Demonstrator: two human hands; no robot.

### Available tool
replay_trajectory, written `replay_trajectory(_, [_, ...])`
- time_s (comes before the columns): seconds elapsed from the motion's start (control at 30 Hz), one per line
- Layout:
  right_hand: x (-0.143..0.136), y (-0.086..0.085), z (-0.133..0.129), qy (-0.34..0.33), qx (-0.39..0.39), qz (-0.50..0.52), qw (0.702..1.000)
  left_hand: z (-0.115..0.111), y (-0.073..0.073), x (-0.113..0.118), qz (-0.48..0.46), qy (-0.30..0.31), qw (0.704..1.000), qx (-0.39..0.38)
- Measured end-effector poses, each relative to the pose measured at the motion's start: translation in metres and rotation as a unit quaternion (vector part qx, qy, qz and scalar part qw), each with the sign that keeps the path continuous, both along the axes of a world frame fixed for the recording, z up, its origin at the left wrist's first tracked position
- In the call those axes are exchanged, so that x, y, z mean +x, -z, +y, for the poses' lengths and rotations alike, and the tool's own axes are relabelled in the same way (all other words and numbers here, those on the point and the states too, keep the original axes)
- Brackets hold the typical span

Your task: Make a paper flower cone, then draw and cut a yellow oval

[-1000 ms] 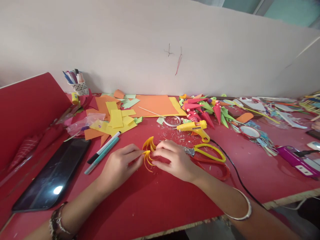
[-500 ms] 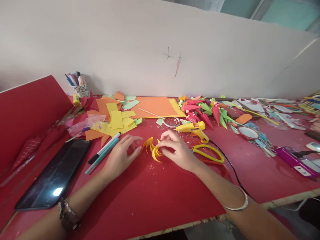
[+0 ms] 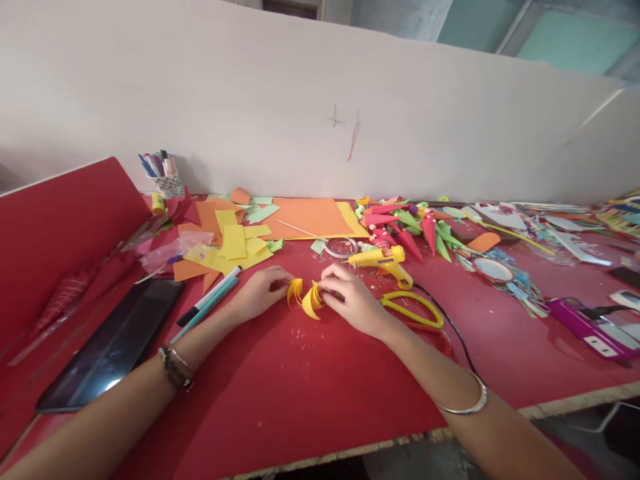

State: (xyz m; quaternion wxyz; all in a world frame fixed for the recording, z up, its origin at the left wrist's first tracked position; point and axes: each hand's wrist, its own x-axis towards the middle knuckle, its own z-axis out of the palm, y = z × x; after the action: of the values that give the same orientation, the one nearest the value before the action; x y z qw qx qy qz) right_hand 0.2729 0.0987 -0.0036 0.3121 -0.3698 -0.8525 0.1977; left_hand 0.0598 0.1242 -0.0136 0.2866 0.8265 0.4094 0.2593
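In front of me are two small bunches of curled yellow paper strips. My left hand (image 3: 263,292) has its thumb and fingers closed at the edge of the left bunch of yellow paper strips (image 3: 296,291). The other bunch, the right-hand yellow paper curls (image 3: 313,303), is pinched in the fingertips of my right hand (image 3: 354,300). Those fingertips hide part of it. Just beyond my right hand lies a yellow glue gun (image 3: 383,259), and beside my right wrist are yellow-handled scissors (image 3: 414,310).
A dark phone (image 3: 107,347) and two markers (image 3: 209,303) lie on the left. Paper scraps (image 3: 235,241) and orange sheets (image 3: 305,217) are at the back. Pink and green paper cones (image 3: 400,223) are piled back right. A purple power strip (image 3: 590,327) sits far right; the glue gun's cord runs rightward.
My left hand has moved in to the left bunch of yellow strips and its fingers have closed there. My right hand keeps its pinch. The camera view has shifted slightly.
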Motion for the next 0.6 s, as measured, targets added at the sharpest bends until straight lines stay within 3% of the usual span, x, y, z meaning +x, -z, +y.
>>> replay_trajectory(0.2, [-0.002, -0.010, -0.006, -0.032, -0.016, 0.038, 0.999, -0.008, -0.009, -0.010, -0.038, 0.022, 0.997, -0.062])
replay_trajectory(0.43, [-0.007, -0.008, -0.014, -0.080, -0.047, -0.090, 0.992, -0.022, -0.012, -0.011, -0.030, 0.091, 0.993, -0.075])
replay_trajectory(0.6, [-0.010, -0.008, -0.015, -0.079, -0.055, -0.091, 0.991, -0.026, -0.012, -0.009, -0.033, 0.093, 0.991, -0.086])
